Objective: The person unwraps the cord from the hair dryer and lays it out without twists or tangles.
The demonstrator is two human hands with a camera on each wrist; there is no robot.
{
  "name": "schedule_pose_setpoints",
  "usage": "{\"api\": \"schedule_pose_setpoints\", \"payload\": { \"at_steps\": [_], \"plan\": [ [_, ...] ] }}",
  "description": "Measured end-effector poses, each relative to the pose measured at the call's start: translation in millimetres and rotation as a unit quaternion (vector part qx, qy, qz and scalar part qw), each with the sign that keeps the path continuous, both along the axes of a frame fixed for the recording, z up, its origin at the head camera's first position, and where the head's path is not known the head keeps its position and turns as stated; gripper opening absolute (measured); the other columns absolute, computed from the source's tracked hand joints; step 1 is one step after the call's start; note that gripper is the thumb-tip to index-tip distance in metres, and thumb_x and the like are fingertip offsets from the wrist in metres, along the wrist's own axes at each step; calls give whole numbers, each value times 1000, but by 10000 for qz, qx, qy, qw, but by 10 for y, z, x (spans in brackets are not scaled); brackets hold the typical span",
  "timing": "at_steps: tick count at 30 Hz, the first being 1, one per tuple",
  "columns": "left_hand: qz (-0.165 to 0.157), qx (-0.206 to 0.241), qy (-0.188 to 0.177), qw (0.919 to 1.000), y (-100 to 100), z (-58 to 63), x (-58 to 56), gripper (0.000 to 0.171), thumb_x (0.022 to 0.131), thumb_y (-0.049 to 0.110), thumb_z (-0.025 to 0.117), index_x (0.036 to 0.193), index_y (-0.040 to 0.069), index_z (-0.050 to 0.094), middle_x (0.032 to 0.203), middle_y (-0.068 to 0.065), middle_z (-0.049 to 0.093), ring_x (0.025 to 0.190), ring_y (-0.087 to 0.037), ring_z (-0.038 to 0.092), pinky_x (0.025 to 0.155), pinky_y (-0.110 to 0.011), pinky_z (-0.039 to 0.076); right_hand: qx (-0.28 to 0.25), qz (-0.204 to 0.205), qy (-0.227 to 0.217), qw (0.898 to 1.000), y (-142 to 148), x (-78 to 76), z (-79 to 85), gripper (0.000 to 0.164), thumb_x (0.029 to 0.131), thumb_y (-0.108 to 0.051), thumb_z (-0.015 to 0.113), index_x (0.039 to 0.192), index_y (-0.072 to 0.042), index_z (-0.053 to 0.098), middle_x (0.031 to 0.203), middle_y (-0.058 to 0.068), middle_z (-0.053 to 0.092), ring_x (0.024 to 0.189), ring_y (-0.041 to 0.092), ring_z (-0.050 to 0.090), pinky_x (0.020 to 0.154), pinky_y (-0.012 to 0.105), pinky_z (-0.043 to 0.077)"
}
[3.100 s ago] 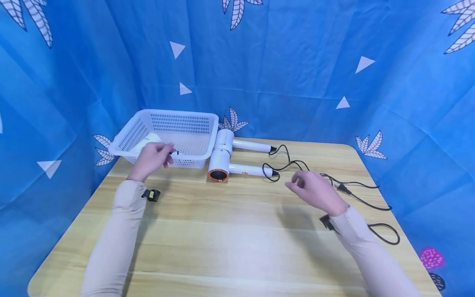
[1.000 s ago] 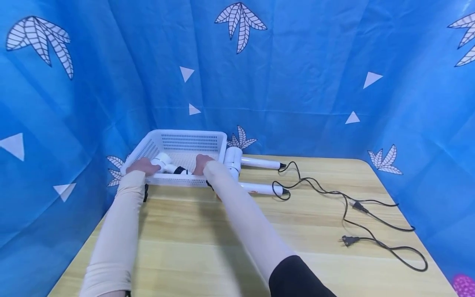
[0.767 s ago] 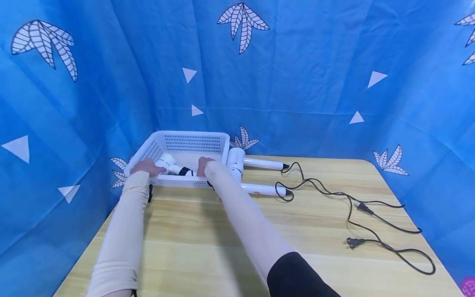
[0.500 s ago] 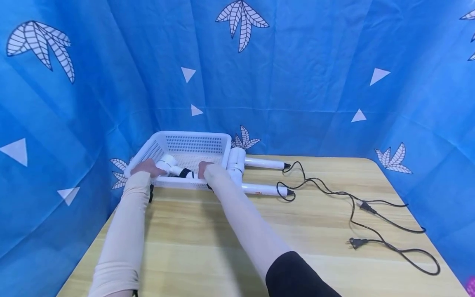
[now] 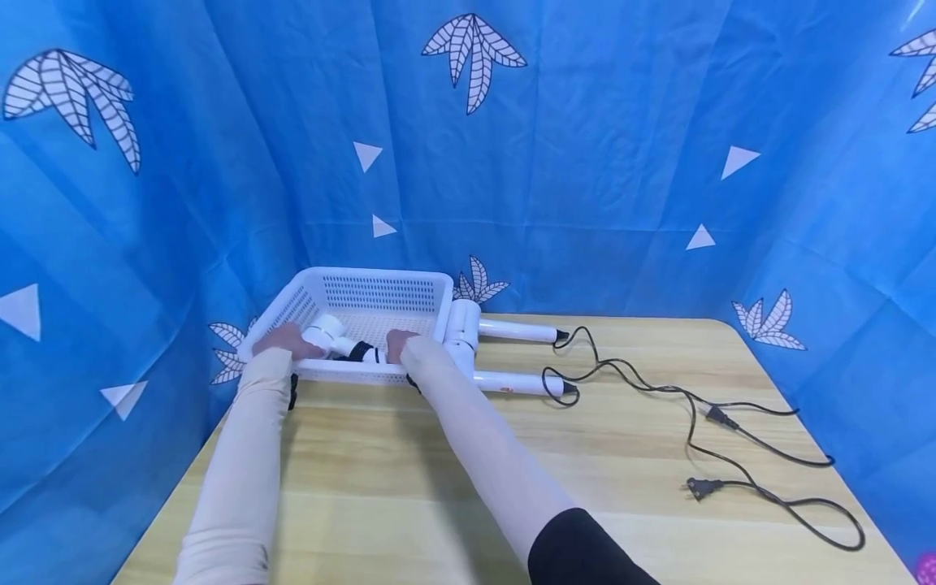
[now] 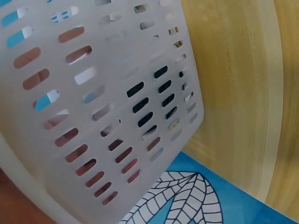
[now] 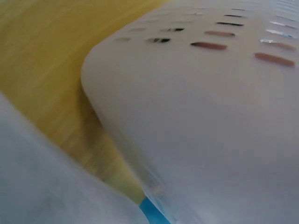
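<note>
A white hair dryer (image 5: 323,331) lies in the white plastic basket (image 5: 380,280), near its front wall, with black cord (image 5: 359,351) around its handle. My left hand (image 5: 287,339) reaches over the basket's left front corner and holds the dryer by its head, the thumb against it. At the handle's end, my right hand (image 5: 398,344) is curled inside the basket and appears to grip the handle. The basket wall and my sleeve hide most fingers. Both wrist views face the outside of the slotted basket (image 6: 107,56), with bits of skin and black showing through the slots.
Two more white hair dryers lie right of the basket, their handles (image 5: 517,331) pointing right. Their black cords (image 5: 643,387) run across the wooden table (image 5: 600,455) to two plugs (image 5: 704,487) near the right edge. A blue patterned curtain (image 5: 600,162) surrounds the table.
About three seconds ago my right hand hovered over the table near the cords; it has since moved left into the basket. My left hand has lowered onto the dryer. During the last second, both hands stay put.
</note>
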State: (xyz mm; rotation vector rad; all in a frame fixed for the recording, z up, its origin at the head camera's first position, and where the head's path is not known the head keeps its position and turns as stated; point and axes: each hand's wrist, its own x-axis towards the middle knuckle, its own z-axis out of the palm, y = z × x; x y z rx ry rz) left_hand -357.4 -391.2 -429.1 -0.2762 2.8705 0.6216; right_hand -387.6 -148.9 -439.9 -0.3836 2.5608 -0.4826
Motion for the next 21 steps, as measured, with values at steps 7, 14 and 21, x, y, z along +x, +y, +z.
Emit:
{"api": "schedule_pose_setpoints", "payload": {
  "at_steps": [7, 14, 21],
  "plan": [
    [-114, 54, 182, 9998, -92, -27, 23, 78, 88, 51, 70, 132, -12, 54, 121, -32, 64, 94, -36, 60, 71, -38, 51, -161, 650, 151, 9976, 58, -14, 90, 11, 98, -14, 60, 102, -6, 65, 94, 4, 64, 78, 14, 54, 63, 22, 46],
    [546, 377, 531, 9964, -205, 8, 129, 65, 95, 50, 67, 121, -8, 58, 104, -25, 64, 82, -31, 58, 62, -34, 44, -1513, 249, -496, 9869, 74, 19, 223, 34, 97, -23, 63, 65, -10, 58, 68, 8, 67, 65, 18, 62, 61, 26, 52],
    [849, 793, 1003, 9882, -32, 139, 85, 76, 96, 47, 68, 145, -8, 48, 140, -34, 57, 114, -43, 57, 98, -54, 53, -2865, -1045, -592, 9505, 190, 33, 280, 36, 103, -25, 66, 126, 3, 64, 120, 23, 72, 93, 28, 76, 88, 37, 66]
  ]
}}
